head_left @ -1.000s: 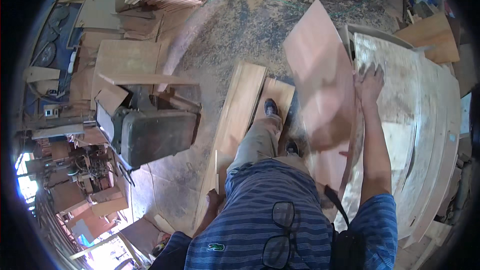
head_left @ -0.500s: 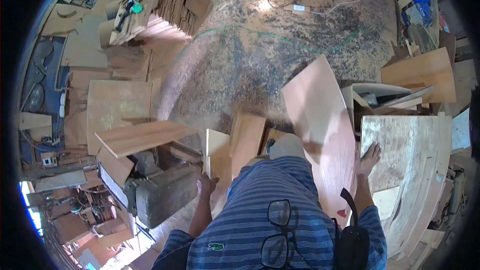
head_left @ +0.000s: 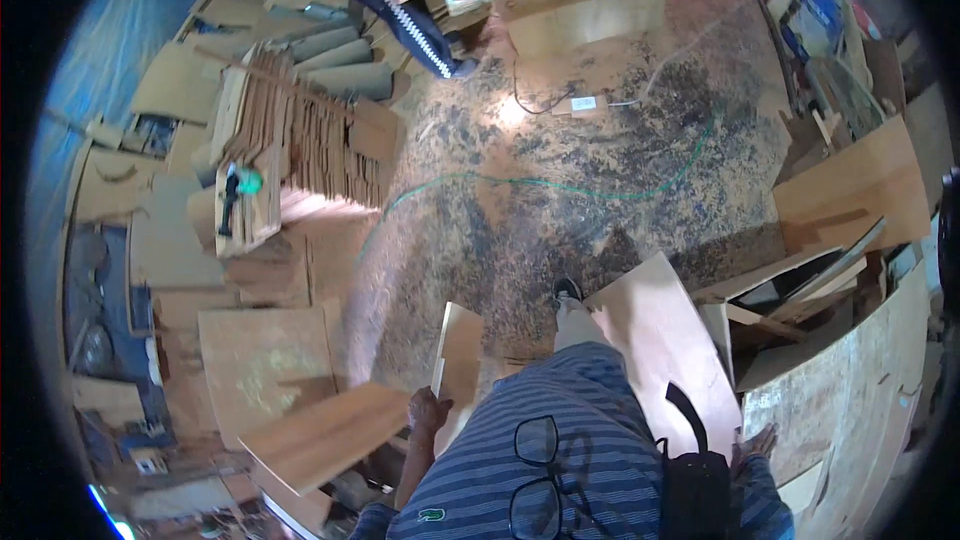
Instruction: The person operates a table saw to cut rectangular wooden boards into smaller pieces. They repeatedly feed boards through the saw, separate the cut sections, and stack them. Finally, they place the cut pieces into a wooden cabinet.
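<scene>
At my left side, my left hand [head_left: 430,410] is closed around the edge of a narrow wooden board [head_left: 455,355] with a pale edge, which stands up in front of it. My right hand [head_left: 757,443], partly hidden by my arm and a black strap bag, lies with its fingers stretched out against a worn, whitish sheet of wood [head_left: 840,410]. Between my body and that sheet leans a large pale plywood panel [head_left: 660,340]. Close to my left hand, a brown board [head_left: 325,430] sticks out over a dark machine that is mostly hidden.
A stack of thin boards [head_left: 325,140] stands at the far left, with a green-and-black tool [head_left: 245,182] on it. Another person [head_left: 400,20] works at the back beside a bench. A green cord [head_left: 540,182] crosses the sawdust-covered floor. Wood offcuts [head_left: 790,290] lie to the right.
My view has tilted up and forward, bringing the other person and bench into sight. My left hand still grips the board; my right hand now sits lower in view. My foot has come forward.
</scene>
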The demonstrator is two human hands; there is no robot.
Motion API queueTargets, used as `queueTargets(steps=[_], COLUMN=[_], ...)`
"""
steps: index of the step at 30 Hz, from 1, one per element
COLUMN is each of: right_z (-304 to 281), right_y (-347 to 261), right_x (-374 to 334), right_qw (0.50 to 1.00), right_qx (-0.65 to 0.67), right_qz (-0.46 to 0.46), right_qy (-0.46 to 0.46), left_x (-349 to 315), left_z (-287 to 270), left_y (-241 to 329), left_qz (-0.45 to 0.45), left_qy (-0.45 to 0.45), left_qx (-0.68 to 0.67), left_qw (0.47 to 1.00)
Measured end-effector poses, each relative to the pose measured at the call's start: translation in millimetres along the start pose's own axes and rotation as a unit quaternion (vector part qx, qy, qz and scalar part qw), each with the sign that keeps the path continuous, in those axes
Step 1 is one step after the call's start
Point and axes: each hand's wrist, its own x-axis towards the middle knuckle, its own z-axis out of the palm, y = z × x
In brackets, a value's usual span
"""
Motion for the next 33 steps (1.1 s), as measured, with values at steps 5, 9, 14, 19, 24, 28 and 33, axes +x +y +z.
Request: queueTargets(steps=[5, 9, 14, 19, 24, 28, 33], right_z=[46, -2, -102, -180, -251, -275, -256], right_y=[22, -1, -94, -225, -374, -453, -500], right_x=[33, 67, 71, 59, 57, 77, 93], right_qw=[0.998, 0.978, 0.923, 0.855, 0.836, 0.831, 0.815], right_qx=[0.042, -0.027, 0.189, 0.204, 0.31, 0.425, 0.526], right_qz=[0.011, 0.105, 0.246, 0.081, 0.031, 0.073, 0.122], right_qy=[0.039, -0.181, 0.23, 0.47, 0.451, 0.35, 0.211], left_x=[133, 247, 410, 579, 633, 657, 666], left_z=[-48, -108, -128, -125, -164, -181, -196], left_y=[31, 109, 196, 310, 517, 649, 818], left_qz=[0.035, 0.048, 0.164, 0.339, 0.409, 0.572, 0.635], left_qy=[-0.039, -0.065, -0.023, -0.049, -0.078, -0.031, -0.045], left_qx=[0.049, 0.017, 0.042, 0.062, 0.063, 0.025, -0.009], left_qw=[0.997, 0.997, 0.985, 0.938, 0.907, 0.819, 0.771])
